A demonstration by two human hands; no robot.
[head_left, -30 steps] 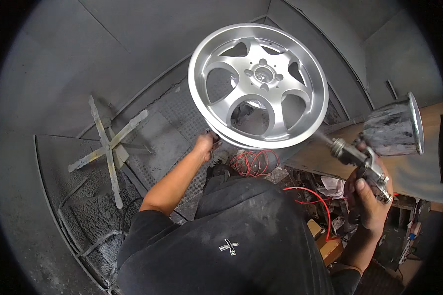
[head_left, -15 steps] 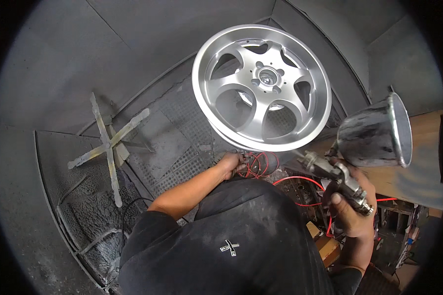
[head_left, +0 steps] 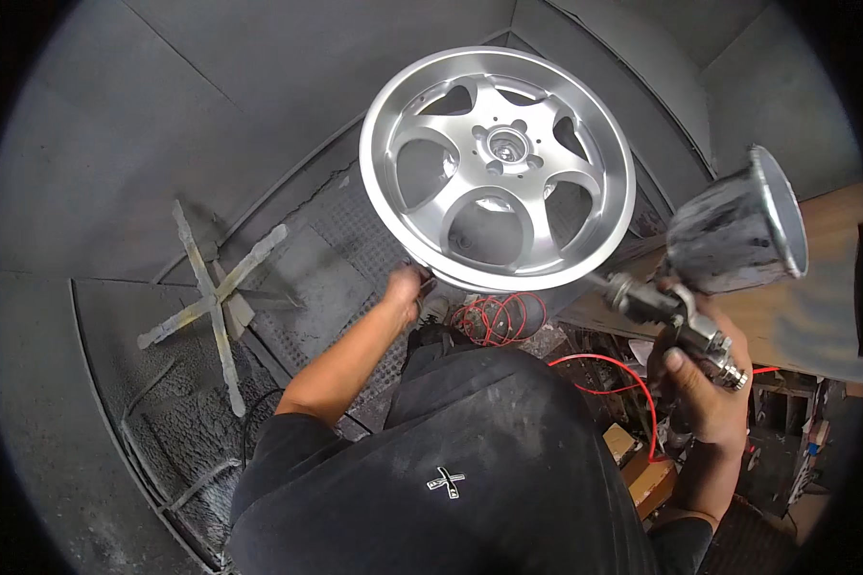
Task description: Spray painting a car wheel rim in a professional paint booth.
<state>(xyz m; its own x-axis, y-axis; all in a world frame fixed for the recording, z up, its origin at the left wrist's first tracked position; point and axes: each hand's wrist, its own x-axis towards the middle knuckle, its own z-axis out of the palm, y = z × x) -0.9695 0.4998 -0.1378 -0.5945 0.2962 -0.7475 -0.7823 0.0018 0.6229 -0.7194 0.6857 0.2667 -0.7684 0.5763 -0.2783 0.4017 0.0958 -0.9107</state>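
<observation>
A silver alloy wheel (head_left: 544, 225) with curved spokes sits face up, tilted, in front of me. My left hand (head_left: 410, 290) is at its lower left edge, fingers curled round the back rim and partly hidden under it. My right hand (head_left: 705, 374) is wrapped round a metal spray gun (head_left: 676, 321) to the right of the wheel. The gun's nozzle points left at the wheel's lower right edge, a short gap away, with a faint pale mist before it. A paint-smeared metal cup (head_left: 734, 235) is fixed on top of the gun.
To the left stands a cross-shaped stand (head_left: 215, 297) with paint-crusted arms. A coiled red hose (head_left: 499, 319) lies below the wheel, and a red hose (head_left: 633, 369) runs beside my right arm. Grey booth walls (head_left: 259, 115) rise behind. Cardboard boxes (head_left: 650, 479) and a wooden panel (head_left: 829, 259) are at right.
The wheel has turned clockwise, and my left hand has moved left and up along its lower edge. My right hand has shifted slightly right with the spray gun, whose cup tilts differently.
</observation>
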